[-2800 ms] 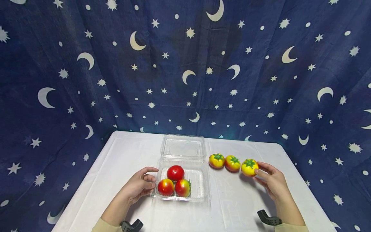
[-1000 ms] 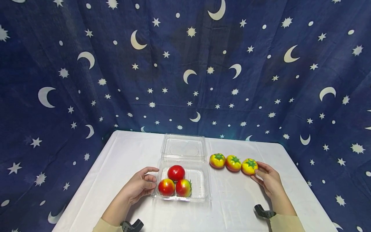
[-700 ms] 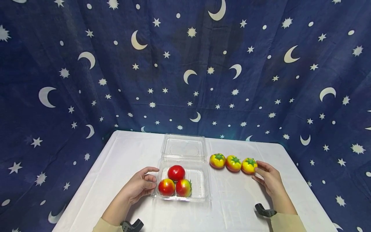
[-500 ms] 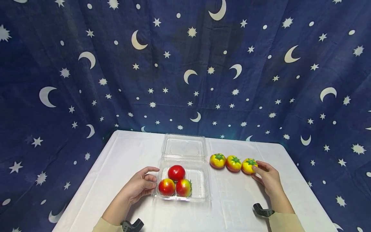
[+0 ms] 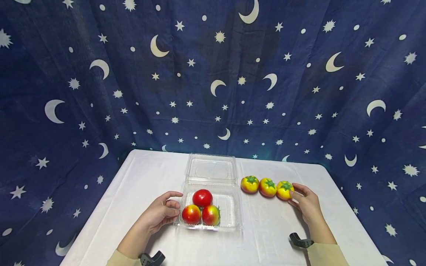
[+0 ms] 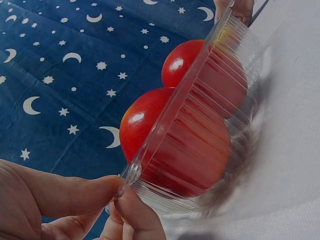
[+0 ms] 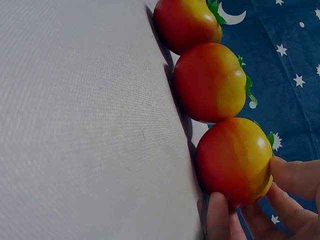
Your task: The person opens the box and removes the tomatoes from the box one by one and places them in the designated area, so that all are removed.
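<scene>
A hinged clear plastic box (image 5: pixel 229 207) lies with its lid folded back, and three red-yellow toy tomatoes (image 5: pixel 202 198) sit in its base. My left hand (image 5: pixel 159 211) pinches the box's left rim between thumb and finger, as the left wrist view shows. To the right of the box, three yellow-red tomatoes with green leaf tops stand in a row on the table. My right hand (image 5: pixel 307 203) holds the rightmost tomato (image 5: pixel 285 190) with thumb and fingertips around its right side. That tomato touches the middle tomato (image 7: pixel 210 82); the left tomato (image 5: pixel 249 184) stands beside it.
A white cloth covers the table (image 5: pixel 266 236). The clear lid (image 5: pixel 210 168) lies flat behind the base. A dark blue curtain (image 5: pixel 186 92) with moons and stars hangs behind the table and at its sides.
My right hand has shifted left with the rightmost tomato, closing the small gap to the middle one. The left hand, the box and the tomatoes in it have stayed put.
</scene>
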The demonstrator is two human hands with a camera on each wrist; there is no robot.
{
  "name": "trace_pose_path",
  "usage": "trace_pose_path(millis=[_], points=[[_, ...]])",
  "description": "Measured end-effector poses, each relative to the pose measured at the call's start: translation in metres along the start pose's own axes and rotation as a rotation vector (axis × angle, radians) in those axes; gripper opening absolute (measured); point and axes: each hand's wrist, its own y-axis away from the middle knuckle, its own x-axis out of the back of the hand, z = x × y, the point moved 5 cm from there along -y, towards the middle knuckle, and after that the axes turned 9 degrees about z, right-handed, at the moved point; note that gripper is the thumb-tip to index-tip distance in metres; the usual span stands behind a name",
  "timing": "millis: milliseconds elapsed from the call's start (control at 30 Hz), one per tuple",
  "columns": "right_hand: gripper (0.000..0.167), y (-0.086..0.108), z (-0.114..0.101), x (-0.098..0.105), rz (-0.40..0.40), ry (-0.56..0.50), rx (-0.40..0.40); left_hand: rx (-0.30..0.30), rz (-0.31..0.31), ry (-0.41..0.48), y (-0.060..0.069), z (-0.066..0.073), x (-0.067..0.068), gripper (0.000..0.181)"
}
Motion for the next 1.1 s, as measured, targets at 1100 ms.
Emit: trace_pose_path(millis=[1100], points=[[0.052,0.012,-0.016,0.022,-0.024,-0.232,0.018,0.015,0.008,-0.004,-0.001,0.000,0.001,0.070]])
